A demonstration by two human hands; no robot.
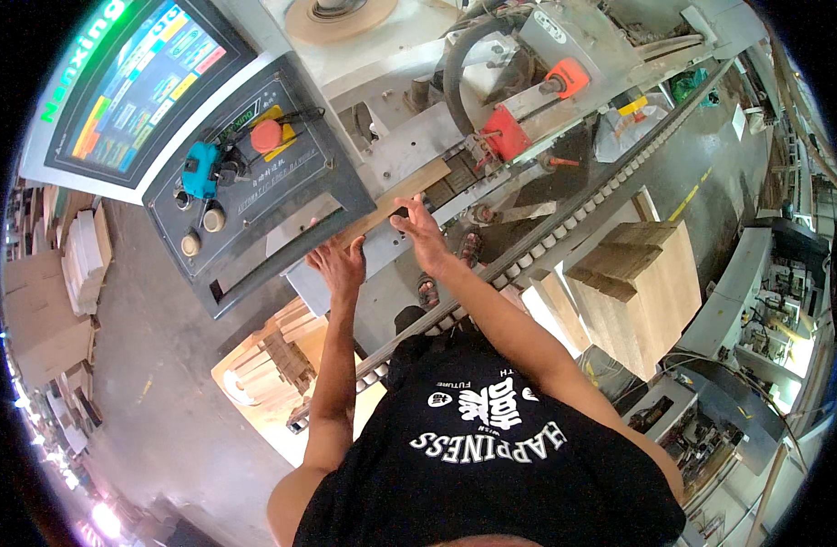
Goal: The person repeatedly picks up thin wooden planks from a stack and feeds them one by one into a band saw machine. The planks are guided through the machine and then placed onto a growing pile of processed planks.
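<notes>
A light wooden strip (407,195) lies along the metal bed of an edge-banding machine. My left hand (339,264) is open at the bed's near edge, beside the strip's left part. Its fingers are spread, and some tips are hidden by the control panel (254,164). Farther right, my right hand (422,235) touches or nearly touches the strip's near edge with thumb and forefinger apart; contact is hard to make out. A dark gap shows between them. Beyond the strip's right end stands a red machine block (505,134).
A lit screen (136,87) and a red stop button (266,137) are at upper left. A roller rail (564,223) runs diagonally past my body. Wooden boards stand in a stack (637,301) at right, with more panels (272,360) low at left.
</notes>
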